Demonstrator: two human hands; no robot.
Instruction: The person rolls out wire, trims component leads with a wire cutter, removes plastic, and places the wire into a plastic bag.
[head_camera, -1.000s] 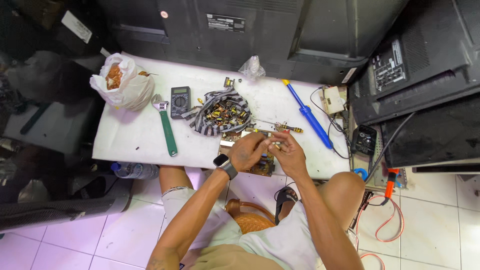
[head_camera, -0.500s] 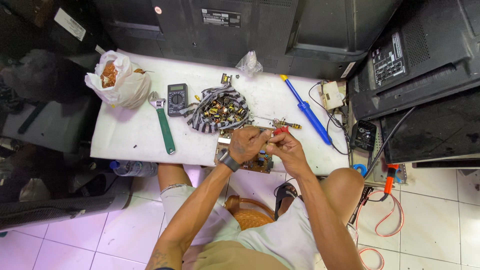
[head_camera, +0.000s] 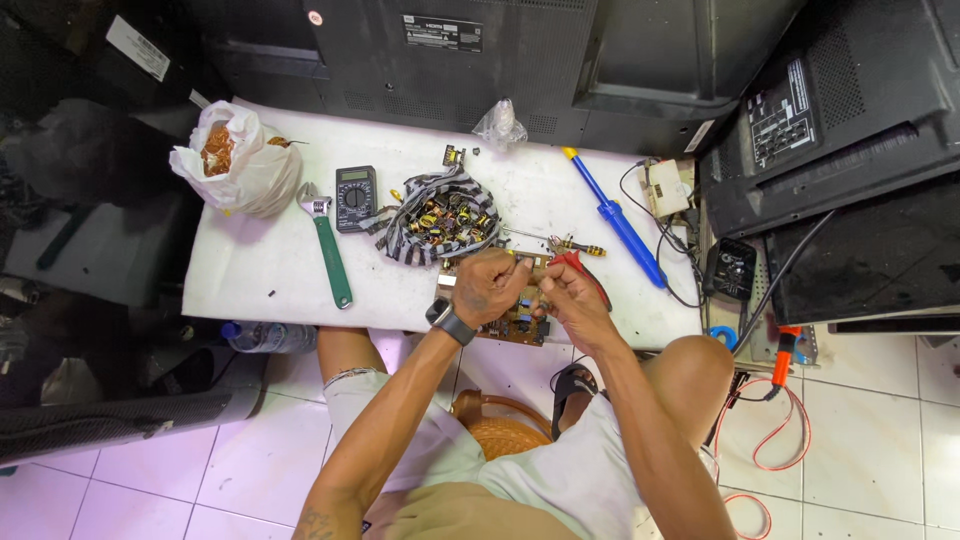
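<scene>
Taking the striped cloth bundle (head_camera: 440, 217) in the middle of the white table (head_camera: 250, 280) as the landmark: far to its left sits a crumpled white plastic bag (head_camera: 240, 165), its mouth open on a tangle that looks like copper-coloured wire. Nearer, still left of the bundle, an adjustable wrench with a green handle (head_camera: 328, 252) lies flat, its steel jaw end up beside a small dark multimeter (head_camera: 355, 198). The bundle itself is soft fabric spread open like a bowl, probably so that the small brass-and-black parts heaped in it stay together.

Just below the bundle, at the table's near edge, a brown circuit board (head_camera: 515, 318) studded with components rests partly over the edge, close to the seated person. The left hand (head_camera: 490, 287), a dark watch on its wrist, is curled down over the board, seemingly steadying it. The right hand (head_camera: 565, 297) presses in beside it, fingers pinched together at the board; what they grip is hidden.

Right of the bundle lie red-handled pliers (head_camera: 585, 270), a small screwdriver with a striped handle (head_camera: 570, 244), then a long blue screwdriver (head_camera: 612, 217) laid at a slant. Above the bundle stands a knotted clear plastic bag (head_camera: 499, 122).
</scene>
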